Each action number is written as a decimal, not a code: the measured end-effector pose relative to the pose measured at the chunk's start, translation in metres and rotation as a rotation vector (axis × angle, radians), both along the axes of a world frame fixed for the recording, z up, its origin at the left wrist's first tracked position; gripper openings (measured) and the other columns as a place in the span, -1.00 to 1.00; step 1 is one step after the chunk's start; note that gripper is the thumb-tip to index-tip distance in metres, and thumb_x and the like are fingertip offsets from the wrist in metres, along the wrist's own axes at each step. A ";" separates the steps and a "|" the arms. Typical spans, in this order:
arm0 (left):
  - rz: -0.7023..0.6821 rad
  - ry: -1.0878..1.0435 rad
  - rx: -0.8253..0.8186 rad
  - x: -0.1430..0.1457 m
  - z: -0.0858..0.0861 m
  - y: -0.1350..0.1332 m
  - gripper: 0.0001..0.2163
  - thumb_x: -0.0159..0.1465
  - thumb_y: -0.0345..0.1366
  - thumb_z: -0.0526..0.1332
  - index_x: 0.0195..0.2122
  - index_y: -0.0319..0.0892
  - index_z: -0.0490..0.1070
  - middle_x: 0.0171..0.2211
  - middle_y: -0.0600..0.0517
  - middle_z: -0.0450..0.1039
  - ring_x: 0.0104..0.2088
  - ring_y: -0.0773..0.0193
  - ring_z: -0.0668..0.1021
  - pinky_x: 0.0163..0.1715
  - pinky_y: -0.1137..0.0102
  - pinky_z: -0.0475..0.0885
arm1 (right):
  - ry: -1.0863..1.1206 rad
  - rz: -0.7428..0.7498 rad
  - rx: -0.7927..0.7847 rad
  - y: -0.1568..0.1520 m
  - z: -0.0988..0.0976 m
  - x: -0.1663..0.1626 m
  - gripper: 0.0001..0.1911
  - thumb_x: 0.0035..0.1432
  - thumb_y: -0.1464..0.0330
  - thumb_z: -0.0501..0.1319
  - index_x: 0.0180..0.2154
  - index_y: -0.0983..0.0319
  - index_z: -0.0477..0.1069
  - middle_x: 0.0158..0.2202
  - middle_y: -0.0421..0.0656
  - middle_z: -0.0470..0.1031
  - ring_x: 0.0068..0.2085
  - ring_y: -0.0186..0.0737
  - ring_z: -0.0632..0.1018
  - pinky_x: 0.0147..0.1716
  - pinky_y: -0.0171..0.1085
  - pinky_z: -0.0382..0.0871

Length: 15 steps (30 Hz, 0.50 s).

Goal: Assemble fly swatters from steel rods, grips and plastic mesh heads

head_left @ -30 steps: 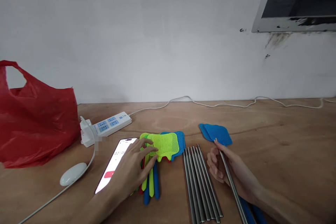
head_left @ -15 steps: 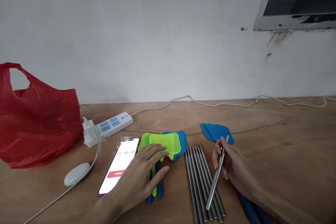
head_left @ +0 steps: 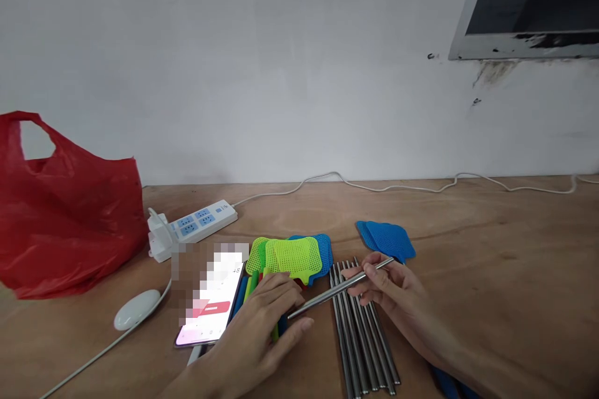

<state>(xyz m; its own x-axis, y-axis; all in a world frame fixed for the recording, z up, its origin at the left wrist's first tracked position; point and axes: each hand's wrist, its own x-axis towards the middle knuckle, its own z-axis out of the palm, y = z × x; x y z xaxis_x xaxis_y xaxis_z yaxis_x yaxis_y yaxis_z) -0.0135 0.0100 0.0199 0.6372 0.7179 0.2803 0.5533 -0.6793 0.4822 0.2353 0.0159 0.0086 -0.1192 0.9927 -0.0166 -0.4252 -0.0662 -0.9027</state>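
My right hand [head_left: 390, 290] pinches a slim metal rod [head_left: 339, 288] between thumb and fingers. The rod slants, its lower left tip beside the fingers of my left hand [head_left: 271, 318]. That left hand lies over colored handles [head_left: 253, 283], fingers slightly bent and thumb apart, gripping nothing that shows. Just beyond it are the yellow-green perforated heads of fly swatters [head_left: 297, 257], overlapping blue ones [head_left: 324, 252]. A row of similar metal rods [head_left: 360, 343] lies on the table between my hands. More blue swatter heads [head_left: 388, 238] rest behind my right hand.
Left of my left hand lies a phone [head_left: 210, 308] with a lit screen, partly blurred. A white power strip [head_left: 203, 222], a white mouse-like device [head_left: 136, 310] and a red plastic bag [head_left: 70, 224] are farther left. A cable [head_left: 374, 187] runs along the wall.
My right hand has moved left and turned the rod from steep to nearly level, its tip now near my left hand. My left hand has shifted slightly, its fingers more bent.
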 end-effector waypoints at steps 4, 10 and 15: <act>0.020 -0.025 -0.016 0.000 -0.004 0.001 -0.80 0.50 -0.30 -0.09 -0.21 -0.13 0.27 -0.23 -0.02 0.38 -0.19 0.13 0.42 -0.12 0.22 0.35 | -0.149 0.039 0.025 0.005 0.004 0.005 -0.61 -0.04 0.10 0.49 -0.40 0.22 0.42 -0.40 -0.16 0.63 -0.43 -0.31 0.59 -0.39 -0.34 0.49; 0.038 -0.013 0.058 -0.002 -0.006 0.006 -0.78 0.51 -0.32 -0.14 -0.27 -0.12 0.21 -0.28 -0.01 0.33 -0.27 0.12 0.37 -0.22 0.23 0.31 | -0.527 0.175 0.134 0.017 0.005 0.033 -0.48 0.15 -0.10 0.23 -0.32 0.25 0.45 -0.51 -0.17 0.55 -0.57 -0.29 0.51 -0.57 -0.31 0.39; 0.029 0.005 0.116 -0.002 -0.008 0.006 -0.81 0.49 -0.36 -0.11 -0.27 -0.11 0.18 -0.31 0.02 0.32 -0.30 0.13 0.37 -0.26 0.27 0.30 | -0.780 0.247 0.285 0.015 0.006 0.046 -0.43 0.33 -0.06 0.02 -0.56 0.19 0.26 -0.70 -0.28 0.30 -0.63 -0.36 0.34 -0.56 -0.33 0.24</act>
<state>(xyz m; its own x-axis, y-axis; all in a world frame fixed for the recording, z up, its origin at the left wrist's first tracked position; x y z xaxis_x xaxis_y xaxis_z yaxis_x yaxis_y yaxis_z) -0.0152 0.0160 0.0117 0.6186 0.6987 0.3594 0.5756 -0.7143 0.3981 0.2816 0.0305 0.0151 -0.3900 0.9187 0.0618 0.3195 0.1980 -0.9267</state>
